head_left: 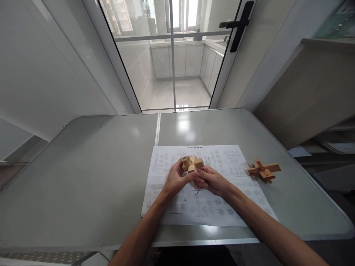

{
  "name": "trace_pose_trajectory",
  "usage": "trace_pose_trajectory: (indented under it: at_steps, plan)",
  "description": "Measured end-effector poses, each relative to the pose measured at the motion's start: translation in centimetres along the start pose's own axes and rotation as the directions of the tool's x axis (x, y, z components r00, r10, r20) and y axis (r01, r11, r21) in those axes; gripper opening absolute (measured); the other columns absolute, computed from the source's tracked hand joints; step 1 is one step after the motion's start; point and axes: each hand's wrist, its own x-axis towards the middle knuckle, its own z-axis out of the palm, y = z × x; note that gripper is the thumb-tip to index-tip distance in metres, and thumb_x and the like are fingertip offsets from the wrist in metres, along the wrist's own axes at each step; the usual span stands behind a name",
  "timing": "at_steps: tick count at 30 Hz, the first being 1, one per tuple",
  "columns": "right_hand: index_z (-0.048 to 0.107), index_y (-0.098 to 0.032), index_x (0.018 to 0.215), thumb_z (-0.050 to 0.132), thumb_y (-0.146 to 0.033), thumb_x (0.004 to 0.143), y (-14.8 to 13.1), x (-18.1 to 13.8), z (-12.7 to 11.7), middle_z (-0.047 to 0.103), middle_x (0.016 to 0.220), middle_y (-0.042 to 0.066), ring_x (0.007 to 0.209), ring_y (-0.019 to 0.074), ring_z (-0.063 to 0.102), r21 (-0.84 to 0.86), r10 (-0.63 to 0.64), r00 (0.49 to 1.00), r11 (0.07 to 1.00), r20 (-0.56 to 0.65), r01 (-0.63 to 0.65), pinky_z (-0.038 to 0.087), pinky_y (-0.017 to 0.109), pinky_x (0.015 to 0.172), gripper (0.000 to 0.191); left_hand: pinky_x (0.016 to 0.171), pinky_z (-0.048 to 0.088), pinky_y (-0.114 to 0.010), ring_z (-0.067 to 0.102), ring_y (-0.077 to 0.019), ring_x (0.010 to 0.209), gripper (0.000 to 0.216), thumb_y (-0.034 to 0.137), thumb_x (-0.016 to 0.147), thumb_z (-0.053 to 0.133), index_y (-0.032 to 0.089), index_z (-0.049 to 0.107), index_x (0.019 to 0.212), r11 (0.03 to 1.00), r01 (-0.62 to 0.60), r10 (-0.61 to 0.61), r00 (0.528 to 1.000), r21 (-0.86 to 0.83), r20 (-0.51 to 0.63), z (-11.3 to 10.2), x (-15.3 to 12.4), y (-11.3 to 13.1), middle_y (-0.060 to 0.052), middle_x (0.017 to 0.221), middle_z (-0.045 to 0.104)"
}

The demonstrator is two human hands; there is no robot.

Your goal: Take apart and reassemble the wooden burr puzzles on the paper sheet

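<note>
A light wooden interlocking burr puzzle (192, 164) is held between my two hands, above a printed paper sheet. My left hand (177, 177) is closed round its left side, the thumb reaching across toward the front. From the right, my right hand (210, 179) grips the lower right part with its fingers curled. A dark marking shows on one block end at the upper left. The puzzle's underside is hidden by my fingers. Beneath both hands lies the white sheet (161, 188), covered with small diagrams and text. A darker, reddish-brown wooden puzzle (264, 170) rests on the table, partly over the sheet's right edge.
The grey-green table (83, 184) has a seam running from its back edge toward the sheet. Behind it stands a glass door (172, 74) with a black handle (240, 26). Shelves (330, 142) holding papers stand at the right.
</note>
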Motion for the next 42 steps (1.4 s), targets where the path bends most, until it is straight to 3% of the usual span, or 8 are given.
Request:
trace_pose_trajectory:
  at_steps: [6,11,23,29,35,42]
  plan:
    - [0.056,-0.020,0.081,0.079,-0.055,0.094,0.08,-0.27,-0.27,0.039,0.061,-0.010,0.049,0.0068,0.025,0.043,0.002,0.999,0.999,0.042,-0.003,0.026,0.023,0.047,0.044,0.108,0.053,-0.043,0.068,-0.0358,0.123,0.078,0.062,0.068,0.093,0.018,0.069,0.128,0.998,0.039,-0.033,0.994,-0.053,0.101,-0.27,-0.19,0.34,-0.012,0.123,0.075]
    - [0.052,-0.020,0.078,0.082,-0.056,0.092,0.34,-0.35,-0.53,0.038,0.060,-0.010,0.048,0.0052,0.023,0.053,0.001,0.997,0.999,0.071,-0.005,0.024,0.021,0.046,0.048,0.111,0.050,-0.046,0.066,-0.0377,0.127,0.076,0.056,0.071,0.094,0.018,0.068,0.131,0.995,0.047,-0.030,0.982,-0.086,0.188,-0.31,-0.27,0.63,-0.013,0.125,0.074]
    - [0.054,-0.019,0.064,0.075,-0.064,0.095,0.45,-0.14,-0.47,0.041,0.045,-0.011,0.037,0.0044,0.028,-0.006,-0.006,0.999,1.000,0.050,0.007,0.029,0.020,0.040,0.058,0.111,0.049,-0.045,0.068,-0.0377,0.124,0.069,0.057,0.072,0.092,0.015,0.071,0.124,0.994,0.041,-0.025,0.987,-0.097,0.156,-0.27,-0.11,0.48,-0.014,0.122,0.077]
    - [0.056,-0.018,0.059,0.068,-0.071,0.096,0.49,0.18,-0.23,0.044,0.040,-0.008,0.031,0.0045,0.029,-0.025,-0.003,1.000,1.000,0.011,0.003,0.028,0.021,0.036,0.065,0.113,0.048,-0.047,0.066,-0.0392,0.129,0.064,0.064,0.084,0.080,0.014,0.074,0.124,0.985,0.039,-0.002,0.976,-0.168,0.220,-0.39,-0.03,0.33,-0.017,0.131,0.075]
    - [0.058,-0.018,0.063,0.067,-0.072,0.095,-0.13,-0.23,-0.06,0.050,0.042,-0.007,0.030,0.0044,0.029,-0.048,-0.016,0.998,0.999,-0.058,0.014,0.027,0.021,0.035,0.063,0.114,0.045,-0.046,0.066,-0.0377,0.128,0.067,0.061,0.078,0.087,0.017,0.072,0.126,0.992,0.040,-0.020,0.986,-0.120,0.163,-0.75,0.00,0.52,-0.015,0.132,0.074]
    - [0.060,-0.017,0.067,0.072,-0.073,0.091,-0.31,-0.49,-0.24,0.049,0.039,-0.008,0.029,0.0037,0.025,-0.099,-0.042,0.993,0.995,-0.108,0.032,0.020,0.021,0.034,0.061,0.108,0.048,-0.043,0.067,-0.0371,0.126,0.069,0.061,0.075,0.090,0.018,0.070,0.125,0.995,0.050,-0.030,0.977,-0.089,0.212,-0.68,0.14,0.85,-0.014,0.130,0.074]
